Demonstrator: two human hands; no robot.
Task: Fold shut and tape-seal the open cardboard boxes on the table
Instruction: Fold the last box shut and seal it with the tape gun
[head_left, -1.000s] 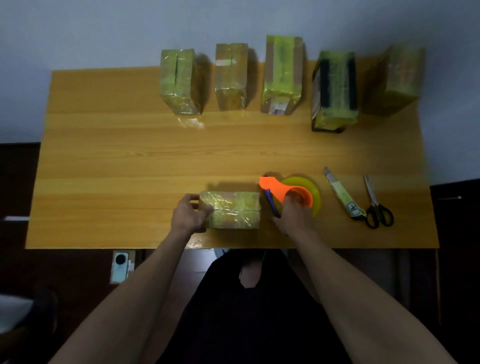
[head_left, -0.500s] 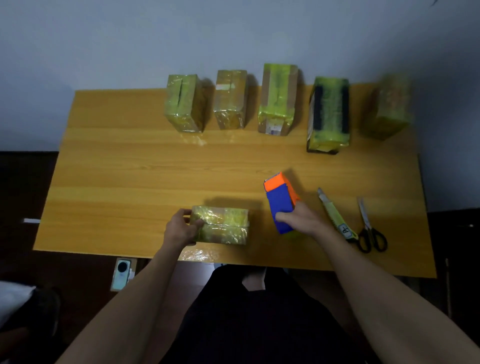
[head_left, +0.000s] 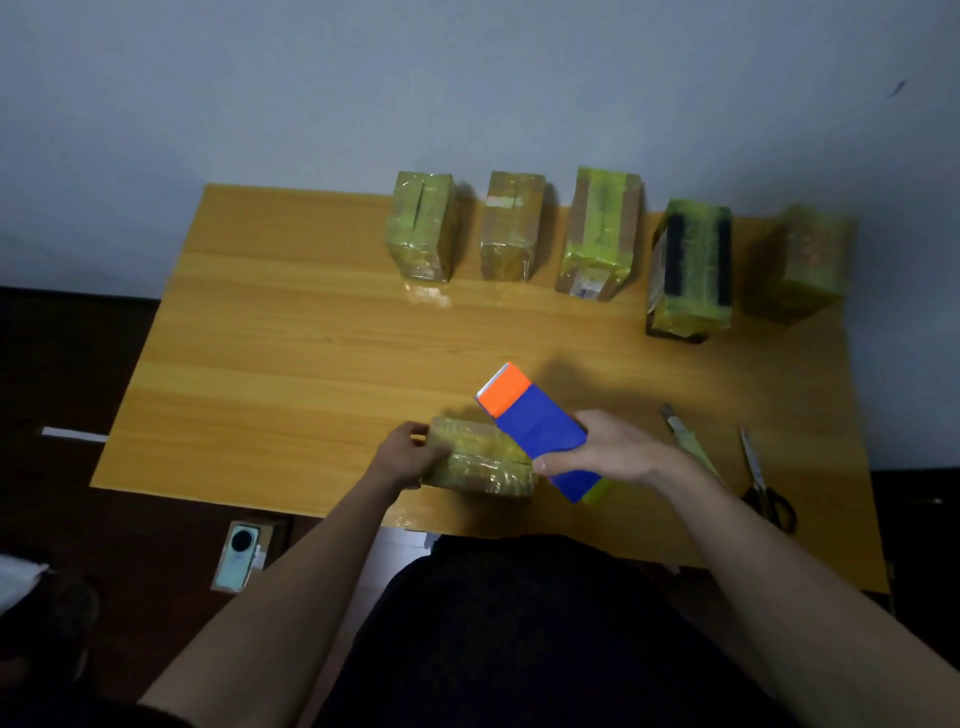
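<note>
1. Box (head_left: 480, 462) wrapped in yellowish tape sits at the near edge of the desk (head_left: 270, 364), roughly centre.
2. Left hand (head_left: 408, 460) grips its left end, fingers curled round the side.
3. Right hand (head_left: 613, 449) holds the tape dispenser (head_left: 535, 428), blue body with an orange tip, tilted so the tip points far-left. It hangs over the box's right end; can't tell if it's touching. Fingers wrap around the blue part, and a bit of yellow tape roll peeks out below.
4. Just right of that hand: a utility knife (head_left: 688, 441), then scissors (head_left: 761, 480) near the right edge.
5. Five more taped boxes (head_left: 597, 234) stand in a row along the far side of the desk.
6. On the floor near-left of the desk there's a phone (head_left: 236, 558).
</note>
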